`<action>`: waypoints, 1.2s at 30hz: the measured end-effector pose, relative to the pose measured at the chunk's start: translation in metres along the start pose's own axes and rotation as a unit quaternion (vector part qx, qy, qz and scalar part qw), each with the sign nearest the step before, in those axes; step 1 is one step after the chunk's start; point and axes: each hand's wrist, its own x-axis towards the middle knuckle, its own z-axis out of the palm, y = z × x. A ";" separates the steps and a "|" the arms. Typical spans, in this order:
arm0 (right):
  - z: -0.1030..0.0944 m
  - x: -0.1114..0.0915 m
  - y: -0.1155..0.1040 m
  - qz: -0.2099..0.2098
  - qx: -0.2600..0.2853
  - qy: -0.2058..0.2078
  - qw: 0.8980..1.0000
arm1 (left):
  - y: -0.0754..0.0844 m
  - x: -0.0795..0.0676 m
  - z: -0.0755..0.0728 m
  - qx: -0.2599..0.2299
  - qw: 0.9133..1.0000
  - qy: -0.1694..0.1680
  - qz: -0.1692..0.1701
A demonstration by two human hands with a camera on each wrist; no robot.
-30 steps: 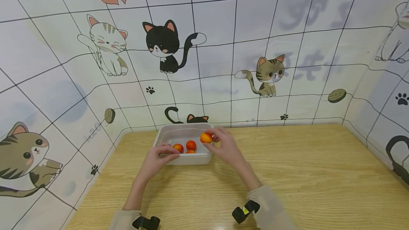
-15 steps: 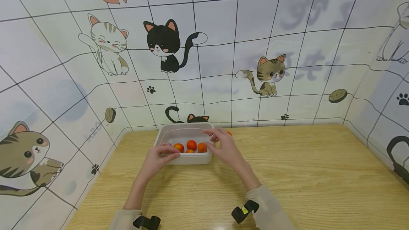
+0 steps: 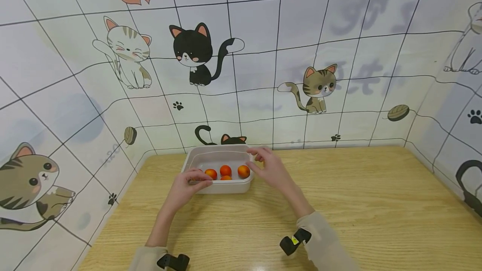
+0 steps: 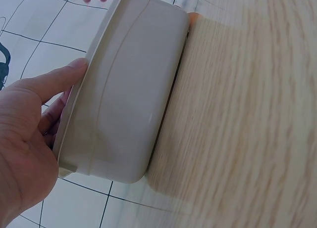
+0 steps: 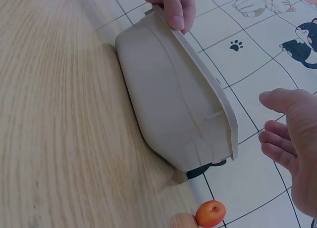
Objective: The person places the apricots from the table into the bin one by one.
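A whitish plastic container (image 3: pixel 221 187) stands on the wooden table near the back wall. My left hand (image 3: pixel 186 186) pinches its rim at the front left corner; in the left wrist view the thumb of that left hand (image 4: pixel 29 114) presses the rim from outside. Several small round orange-red fruits (image 3: pixel 243 171) lie inside, their kind unclear. My right hand (image 3: pixel 272 170) is beside the container's right end, fingers loosely bent and holding nothing. In the right wrist view another orange-red fruit (image 5: pixel 210 213) lies on the table past the container's right end; the head view hides it behind my right hand.
The wooden table (image 3: pixel 357 204) extends widely to the right and towards me. A pale wall covering (image 3: pixel 256 87) with grid lines and cartoon cats rises right behind the container and along both sides.
One second ago my right hand held a fruit over the container's right part. That fruit was let go inside, and the hand moved right. The left hand stayed on the rim.
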 end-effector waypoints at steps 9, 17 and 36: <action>-0.011 0.005 0.014 -0.007 -0.009 0.022 1.000 | 0.001 0.001 0.000 0.006 1.000 0.002 -0.004; -0.019 0.008 0.029 0.014 -0.021 0.023 0.999 | 0.000 0.002 0.001 0.004 1.000 0.002 0.004; -0.028 0.008 0.064 0.087 -0.063 -0.015 0.994 | -0.003 0.001 0.001 0.009 1.000 0.004 0.012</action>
